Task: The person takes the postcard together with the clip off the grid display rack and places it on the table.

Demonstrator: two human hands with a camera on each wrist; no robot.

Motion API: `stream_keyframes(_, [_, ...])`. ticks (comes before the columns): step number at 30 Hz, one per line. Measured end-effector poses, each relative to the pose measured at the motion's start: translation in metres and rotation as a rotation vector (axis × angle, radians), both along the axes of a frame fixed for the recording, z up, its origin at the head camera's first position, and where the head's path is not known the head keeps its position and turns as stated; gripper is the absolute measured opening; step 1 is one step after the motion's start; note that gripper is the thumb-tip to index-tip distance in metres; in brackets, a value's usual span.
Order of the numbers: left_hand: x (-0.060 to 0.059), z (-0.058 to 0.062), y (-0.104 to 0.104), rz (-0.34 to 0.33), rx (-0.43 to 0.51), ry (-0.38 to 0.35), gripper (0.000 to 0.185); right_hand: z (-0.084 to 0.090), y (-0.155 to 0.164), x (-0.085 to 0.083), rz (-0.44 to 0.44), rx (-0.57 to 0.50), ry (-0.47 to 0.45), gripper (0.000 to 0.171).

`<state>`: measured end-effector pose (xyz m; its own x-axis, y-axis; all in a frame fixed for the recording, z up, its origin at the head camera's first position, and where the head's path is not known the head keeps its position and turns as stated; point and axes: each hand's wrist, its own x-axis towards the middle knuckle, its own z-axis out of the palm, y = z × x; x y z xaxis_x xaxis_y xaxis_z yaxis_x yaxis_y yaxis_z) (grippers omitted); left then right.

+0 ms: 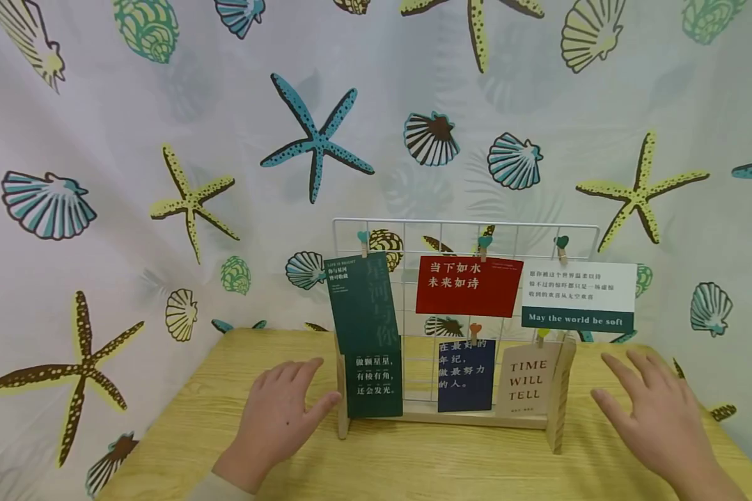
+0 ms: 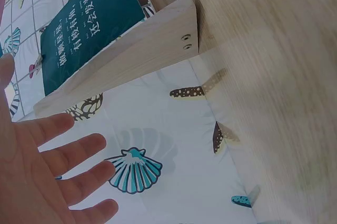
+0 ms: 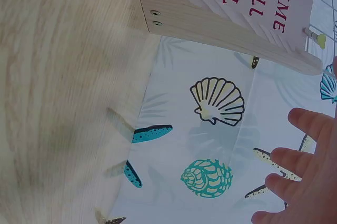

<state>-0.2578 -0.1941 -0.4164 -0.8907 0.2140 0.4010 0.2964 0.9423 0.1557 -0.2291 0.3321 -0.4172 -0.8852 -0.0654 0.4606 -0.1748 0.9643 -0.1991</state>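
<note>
A white wire grid rack (image 1: 464,224) in a wooden stand (image 1: 560,407) is upright on the table. Small heart-topped clothespins (image 1: 485,245) hold several cards on it: a tall green card (image 1: 358,299), a smaller green card (image 1: 374,390), a red card (image 1: 468,287), a white-and-green card (image 1: 578,296), a navy card (image 1: 466,379) and a beige card (image 1: 526,383). My left hand (image 1: 282,410), fingers spread, is left of the stand and holds nothing. On the other side my right hand (image 1: 654,410) is likewise spread and empty, apart from the stand's right leg.
The light wooden table (image 1: 182,431) extends around the stand. Behind it and at both sides hangs a white curtain (image 1: 225,104) printed with starfish and shells.
</note>
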Motion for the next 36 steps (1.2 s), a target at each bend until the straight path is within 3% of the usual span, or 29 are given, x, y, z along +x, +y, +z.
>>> stream_keyframes(20, [0.006,0.005,0.014,-0.061,0.129,-0.004,0.061,0.012,0.007,-0.004,0.032,-0.014,0.065,0.057])
stream_keyframes(30, [0.006,0.007,0.027,-0.111,0.166,-0.028,0.055,0.019,0.008,0.0,0.034,-0.07,0.074,0.053])
stream_keyframes(36, [0.007,0.004,0.034,-0.11,0.198,-0.078,0.051,0.023,0.009,0.003,0.027,-0.087,0.112,0.049])
